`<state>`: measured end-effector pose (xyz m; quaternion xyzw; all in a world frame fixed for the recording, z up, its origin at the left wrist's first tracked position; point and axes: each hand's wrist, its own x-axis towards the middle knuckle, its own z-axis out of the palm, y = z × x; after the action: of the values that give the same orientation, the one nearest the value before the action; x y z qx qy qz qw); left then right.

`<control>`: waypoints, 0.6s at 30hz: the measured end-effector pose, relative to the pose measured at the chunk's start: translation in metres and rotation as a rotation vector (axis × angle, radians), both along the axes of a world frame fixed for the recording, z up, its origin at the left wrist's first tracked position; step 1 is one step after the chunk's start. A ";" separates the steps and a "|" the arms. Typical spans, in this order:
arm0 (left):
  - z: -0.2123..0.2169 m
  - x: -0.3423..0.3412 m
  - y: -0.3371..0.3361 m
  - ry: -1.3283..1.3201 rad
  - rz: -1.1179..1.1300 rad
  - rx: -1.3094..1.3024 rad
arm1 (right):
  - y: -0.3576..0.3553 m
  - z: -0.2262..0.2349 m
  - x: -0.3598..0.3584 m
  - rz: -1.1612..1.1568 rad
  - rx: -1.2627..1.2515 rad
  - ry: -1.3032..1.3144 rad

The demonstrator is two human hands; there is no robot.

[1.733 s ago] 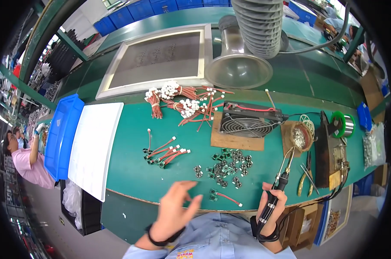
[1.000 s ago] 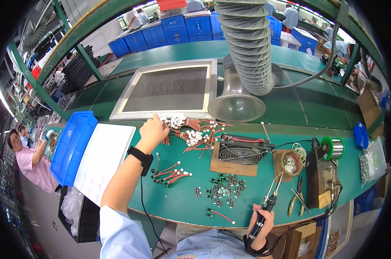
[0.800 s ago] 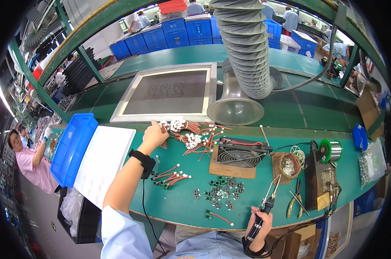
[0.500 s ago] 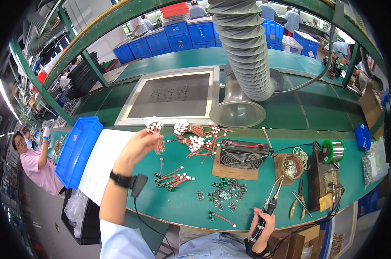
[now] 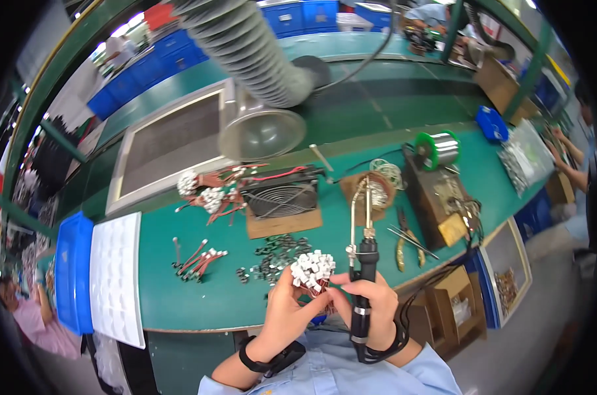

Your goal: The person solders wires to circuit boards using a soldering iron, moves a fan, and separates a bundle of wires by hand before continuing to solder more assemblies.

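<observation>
My left hand (image 5: 286,319) is closed round a bundle of red-brown wires with white connectors (image 5: 313,268), held upright close to my body. My right hand (image 5: 379,306) grips a black soldering iron (image 5: 364,270), its metal tip and a thin side tube pointing away from me. The right fingertips meet the lower part of the bundle. Just beyond lie many small dark-green circuit parts (image 5: 282,253), partly hidden by the bundle. To their left is a small group of wired boards (image 5: 199,263). More bundled wires (image 5: 209,196) rest farther back.
A black fan (image 5: 282,195) stands on a brown board. Right of it are a round tin (image 5: 379,197), pliers (image 5: 402,247), a solder spool (image 5: 438,150) and a metal box (image 5: 433,197). A clear fume hood (image 5: 262,135) hangs behind. A blue tray (image 5: 74,273) sits left.
My left hand has brought the wire bundle from the back left to my front. The right hand has raised the soldering iron beside it. The view has shifted right.
</observation>
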<state>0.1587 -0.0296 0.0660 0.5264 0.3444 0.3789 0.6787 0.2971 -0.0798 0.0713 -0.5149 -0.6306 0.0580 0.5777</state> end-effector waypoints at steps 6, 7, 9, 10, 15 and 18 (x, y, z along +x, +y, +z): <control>-0.014 0.030 -0.011 0.375 0.087 0.454 | -0.014 0.004 0.019 -0.224 -0.052 -0.160; -0.011 0.035 -0.011 0.368 0.072 0.460 | -0.014 0.003 0.021 -0.253 -0.066 -0.143; 0.003 0.047 -0.011 0.339 0.067 0.405 | -0.013 -0.001 0.024 -0.305 -0.076 -0.132; 0.006 0.053 -0.011 0.320 0.057 0.379 | -0.011 -0.006 0.025 -0.333 -0.032 -0.064; -0.009 0.074 -0.005 0.451 -0.096 0.662 | -0.012 -0.023 0.043 -0.507 0.103 0.114; -0.037 0.079 -0.006 0.230 0.035 0.857 | 0.006 -0.011 0.047 -0.434 0.156 0.276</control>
<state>0.2379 -0.0355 0.0293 0.7932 0.2382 0.4378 0.3498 0.3444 -0.0742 0.0602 -0.5792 -0.4232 -0.0464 0.6952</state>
